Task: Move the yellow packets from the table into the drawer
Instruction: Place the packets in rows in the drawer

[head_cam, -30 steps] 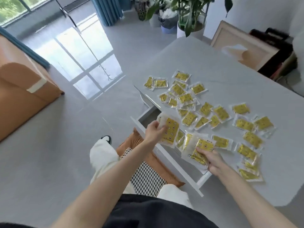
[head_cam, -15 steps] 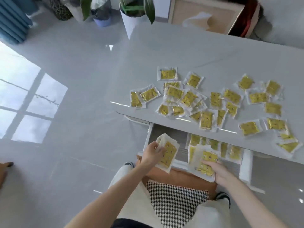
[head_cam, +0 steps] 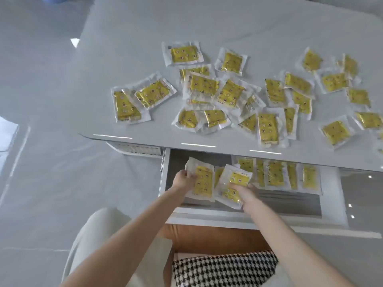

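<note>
Packets (head_cam: pixel 228 92) lie scattered on the table (head_cam: pixel 145 48), beyond both hands. Our left hand (head_cam: pixel 183 180) pinches one packet (head_cam: pixel 204 181) and our right hand (head_cam: pixel 245 192) grips another packet (head_cam: pixel 236 180) (both over the open drawer (head_cam: pixel 279 200)), with a row (head_cam: pixel 273 176) just right of them.

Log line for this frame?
left hand: grips packet over open drawer | right hand: grips second packet | stored packets: row at drawer back | table: many loose packets
</note>
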Tool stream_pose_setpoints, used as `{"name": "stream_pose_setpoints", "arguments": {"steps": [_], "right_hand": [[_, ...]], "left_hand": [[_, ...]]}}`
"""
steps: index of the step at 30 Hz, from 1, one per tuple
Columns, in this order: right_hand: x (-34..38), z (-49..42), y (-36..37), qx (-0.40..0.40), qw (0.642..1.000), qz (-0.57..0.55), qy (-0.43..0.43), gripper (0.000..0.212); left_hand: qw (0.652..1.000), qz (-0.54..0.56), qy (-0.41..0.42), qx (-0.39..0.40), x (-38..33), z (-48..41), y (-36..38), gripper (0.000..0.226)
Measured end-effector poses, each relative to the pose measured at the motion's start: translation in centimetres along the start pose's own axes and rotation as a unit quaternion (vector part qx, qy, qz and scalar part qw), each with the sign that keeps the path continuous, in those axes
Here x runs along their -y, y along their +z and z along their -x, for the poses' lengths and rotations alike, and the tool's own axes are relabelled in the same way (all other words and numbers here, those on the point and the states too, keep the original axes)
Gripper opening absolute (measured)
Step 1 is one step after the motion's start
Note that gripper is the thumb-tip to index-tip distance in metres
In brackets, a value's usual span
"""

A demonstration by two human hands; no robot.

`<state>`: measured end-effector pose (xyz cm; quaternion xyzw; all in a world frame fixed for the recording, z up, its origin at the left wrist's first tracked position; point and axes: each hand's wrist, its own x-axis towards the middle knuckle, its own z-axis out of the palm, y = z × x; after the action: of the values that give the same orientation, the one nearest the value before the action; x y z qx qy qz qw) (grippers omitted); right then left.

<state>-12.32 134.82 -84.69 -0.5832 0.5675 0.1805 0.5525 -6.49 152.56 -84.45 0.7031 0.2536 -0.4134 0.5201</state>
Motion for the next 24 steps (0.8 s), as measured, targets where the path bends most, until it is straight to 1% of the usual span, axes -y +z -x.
{"name": "stream_pose_setpoints", "arguments": {"steps": [3,6,9,12,15,17,19,21,22,23,24], "right_hand": [[-0.4,-2.6,1.4,-0.036,0.998,-0.003,-0.056,0.024],[-0.4,-4.9,2.1,-0.044,0.992,-0.005,-0.115,0.027],[-0.6,-5.9,2.1,-0.07,0.979,0.044,-0.188,0.019],[-0.6,-6.7,2.2,-0.114,0.955,0.089,-0.258,0.011],[-0.8,-7.9,2.3,-0.132,0.944,0.129,-0.274,0.009],[-0.9,-8.4,2.3,-0.144,0.939,0.137,-0.28,0.016],[-0.8,-8.7,2.1,-0.163,0.929,0.138,-0.303,0.02],[-0.6,-8.6,2.2,-0.173,0.919,0.159,-0.318,0.022],[-0.6,-8.5,2.2,-0.165,0.92,0.162,-0.318,0.022],[-0.4,-8.4,2.3,-0.146,0.928,0.151,-0.308,0.023],[-0.2,-8.1,2.5,-0.12,0.941,0.133,-0.288,0.029]], "left_hand": [[1.0,-0.023,0.008,-0.019,0.8,-3.7,1.4,0.032],[0.997,-0.036,0.052,-0.039,0.9,-6.7,2.6,0.035],[0.991,-0.055,0.113,-0.054,1.1,-8.3,3.6,0.035],[0.978,-0.122,0.156,-0.069,1.4,-9.1,4.0,0.039],[0.955,-0.227,0.177,-0.067,1.1,-8.7,4.2,0.052],[0.928,-0.308,0.196,-0.078,0.9,-8.1,4.2,0.056],[0.895,-0.381,0.216,-0.086,0.7,-7.6,4.3,0.056],[0.874,-0.427,0.216,-0.084,0.3,-7.3,4.4,0.061],[0.867,-0.441,0.216,-0.082,0.2,-7.2,4.5,0.065],[0.862,-0.451,0.217,-0.08,0.1,-7.2,4.6,0.069],[0.86,-0.457,0.214,-0.078,0.0,-7.2,4.6,0.072]]}}
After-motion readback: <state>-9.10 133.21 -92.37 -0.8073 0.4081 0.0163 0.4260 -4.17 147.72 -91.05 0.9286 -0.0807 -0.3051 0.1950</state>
